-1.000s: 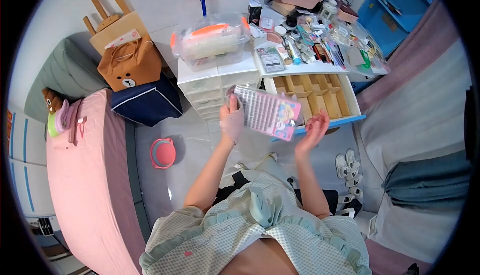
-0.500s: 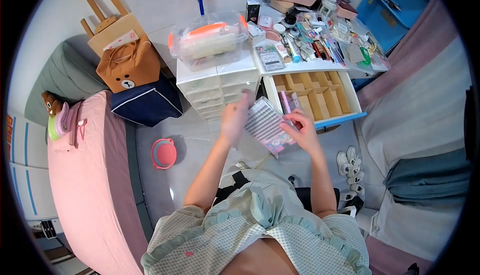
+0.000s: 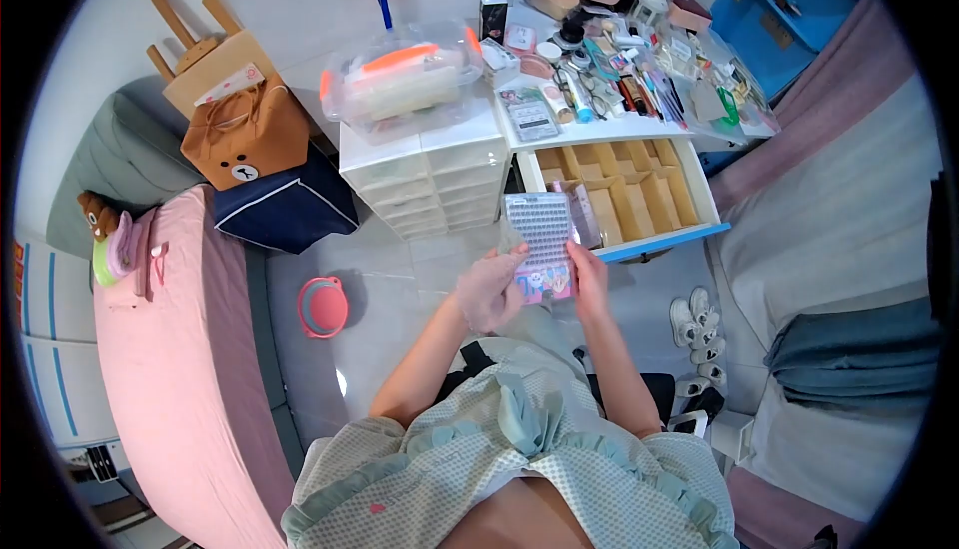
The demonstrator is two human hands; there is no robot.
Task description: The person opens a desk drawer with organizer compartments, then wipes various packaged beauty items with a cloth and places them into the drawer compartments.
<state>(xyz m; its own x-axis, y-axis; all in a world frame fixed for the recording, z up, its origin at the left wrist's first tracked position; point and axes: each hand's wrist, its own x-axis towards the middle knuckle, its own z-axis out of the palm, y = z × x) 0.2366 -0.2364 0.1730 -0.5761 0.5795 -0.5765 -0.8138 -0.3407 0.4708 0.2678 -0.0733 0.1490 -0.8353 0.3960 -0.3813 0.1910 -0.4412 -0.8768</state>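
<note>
A flat clear case of false eyelashes [image 3: 539, 229], with rows of dark lash clusters and a pink printed lower end, is held upright in front of me. My left hand [image 3: 489, 291] grips its lower left edge, the thumb lying over the front and the hand slightly blurred. On the opposite side, my right hand [image 3: 589, 281] pinches the lower right edge with thumb and fingers. Just beyond the case is an open drawer [image 3: 711, 189] with cardboard dividers [image 3: 627, 199]. Slim pinkish packs [image 3: 583, 217] stand in its left compartment, partly hidden by the case.
Makeup and brushes crowd the white desk [image 3: 624, 129]. A clear lidded box [image 3: 405, 79] sits on a white drawer cabinet [image 3: 425, 174]. A pink basin [image 3: 324, 307] is on the floor to the left; shoes [image 3: 699, 329] are at right.
The eyelash case has turned from a slant to upright. My left hand has come down from above onto its lower left edge, and my right hand has shifted slightly lower.
</note>
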